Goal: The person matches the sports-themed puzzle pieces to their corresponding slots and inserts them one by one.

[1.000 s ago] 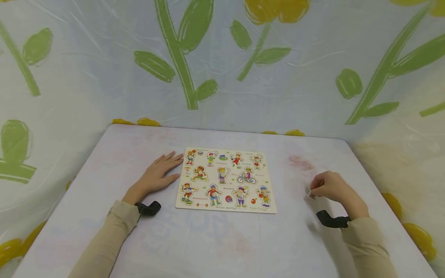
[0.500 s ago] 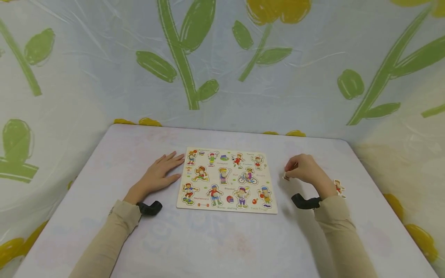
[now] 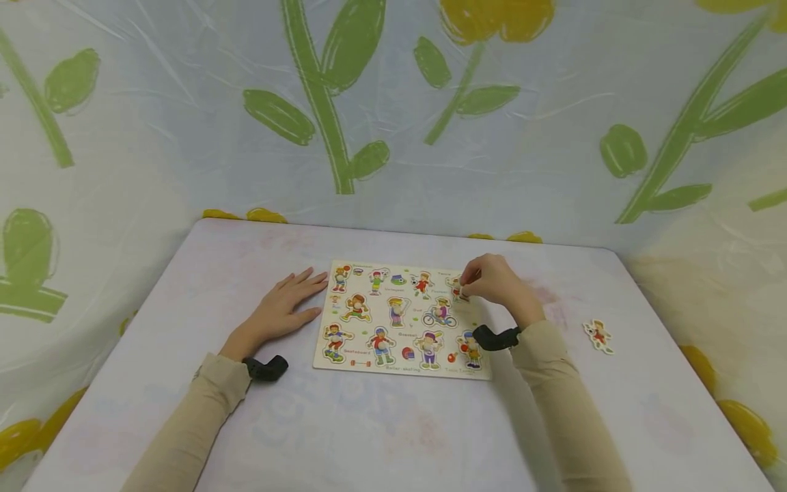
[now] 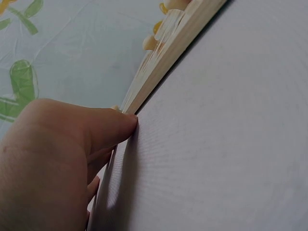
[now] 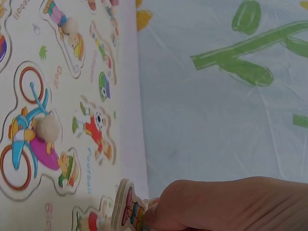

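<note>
A wooden peg puzzle board (image 3: 393,345) printed with sports figures lies flat on the table. My left hand (image 3: 279,311) rests palm down at its left side; in the left wrist view the thumb tip (image 4: 127,124) meets the board's edge. Over the upper right corner, my right hand (image 3: 494,281) pinches a small figure-shaped puzzle piece (image 5: 129,207), which stands tilted close above the tennis cutout (image 5: 91,219). Fingers hide much of this piece in the head view. Beside it, the football cutout (image 5: 94,127) shows its printed figure with no knob.
A loose football-player puzzle piece (image 3: 599,336) lies on the table to the right of the board. Knobbed pieces such as the cyclist (image 5: 47,129) and golfer (image 5: 71,29) sit in the board. A flower-patterned curtain (image 3: 522,171) hangs behind the table.
My right hand has moved left from the table's right side to the board with the pinched puzzle piece. The loose football piece has come into full view. My left hand stays put.
</note>
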The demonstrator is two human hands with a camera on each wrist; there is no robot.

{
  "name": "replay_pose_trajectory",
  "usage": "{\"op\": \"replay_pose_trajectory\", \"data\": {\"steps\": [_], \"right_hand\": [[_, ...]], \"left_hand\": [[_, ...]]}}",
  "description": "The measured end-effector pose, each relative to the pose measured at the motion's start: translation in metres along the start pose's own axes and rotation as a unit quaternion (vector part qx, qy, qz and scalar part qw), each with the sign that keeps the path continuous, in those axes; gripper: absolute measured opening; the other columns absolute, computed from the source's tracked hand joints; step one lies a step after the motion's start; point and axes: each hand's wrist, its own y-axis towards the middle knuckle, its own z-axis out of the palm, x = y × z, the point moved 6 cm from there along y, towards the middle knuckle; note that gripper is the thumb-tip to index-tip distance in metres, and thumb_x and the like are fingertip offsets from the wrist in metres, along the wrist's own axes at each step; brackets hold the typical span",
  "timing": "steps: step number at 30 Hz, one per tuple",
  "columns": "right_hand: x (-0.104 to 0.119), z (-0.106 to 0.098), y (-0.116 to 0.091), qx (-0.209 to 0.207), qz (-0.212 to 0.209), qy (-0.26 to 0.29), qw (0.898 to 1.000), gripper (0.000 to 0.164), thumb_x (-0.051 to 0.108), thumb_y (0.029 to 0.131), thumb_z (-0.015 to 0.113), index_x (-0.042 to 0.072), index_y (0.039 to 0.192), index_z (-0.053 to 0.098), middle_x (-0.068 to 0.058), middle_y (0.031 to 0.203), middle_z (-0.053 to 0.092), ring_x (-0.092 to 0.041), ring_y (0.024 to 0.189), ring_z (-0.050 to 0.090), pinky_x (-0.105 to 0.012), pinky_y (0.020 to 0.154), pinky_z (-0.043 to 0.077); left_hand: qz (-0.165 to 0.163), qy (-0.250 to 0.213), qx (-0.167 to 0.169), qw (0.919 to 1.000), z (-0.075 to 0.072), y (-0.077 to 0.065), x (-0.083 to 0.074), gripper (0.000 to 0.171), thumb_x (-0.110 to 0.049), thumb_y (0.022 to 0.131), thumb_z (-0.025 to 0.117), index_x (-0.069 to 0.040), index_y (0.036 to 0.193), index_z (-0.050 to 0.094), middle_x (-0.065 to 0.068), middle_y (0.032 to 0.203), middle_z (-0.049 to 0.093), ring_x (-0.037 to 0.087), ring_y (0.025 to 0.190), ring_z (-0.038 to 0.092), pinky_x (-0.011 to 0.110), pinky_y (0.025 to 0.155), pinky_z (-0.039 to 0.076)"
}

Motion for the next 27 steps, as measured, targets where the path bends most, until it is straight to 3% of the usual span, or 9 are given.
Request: {"op": "replay_pose_trajectory", "data": {"steps": [11,18,27], "right_hand": [[0.04,0.025,0.03,0.014,-0.021,0.035,0.999,0.003,0.001,0.081,0.071,0.003,0.083,0.073,-0.008,0.078,0.068,-0.021,0.067,0.058,-0.035,0.059,0.05],[0.067,0.046,0.052,0.014,-0.057,0.042,0.997,0.005,-0.002,0.08,0.069,0.002,0.08,0.073,-0.007,0.075,0.067,-0.02,0.064,0.059,-0.033,0.059,0.051],[0.092,0.075,0.076,0.032,-0.055,0.027,0.998,0.008,-0.001,0.081,0.071,0.005,0.077,0.073,-0.006,0.078,0.068,-0.019,0.07,0.059,-0.03,0.063,0.051]], "left_hand": [[-0.002,-0.001,0.002,1.0,0.002,0.0,0.0,0.059,-0.028,0.094,0.062,-0.004,0.146,0.048,0.01,0.154,0.042,0.036,0.147,0.024,0.055,0.12,0.014],[-0.012,-0.002,0.009,0.9999,0.001,-0.001,0.003,0.059,-0.029,0.095,0.062,-0.006,0.147,0.047,0.008,0.156,0.04,0.033,0.148,0.022,0.053,0.121,0.012],[-0.012,-0.001,0.015,0.9998,0.001,0.001,-0.001,0.06,-0.028,0.094,0.063,-0.005,0.148,0.046,0.009,0.156,0.039,0.034,0.148,0.022,0.053,0.121,0.012]]}}
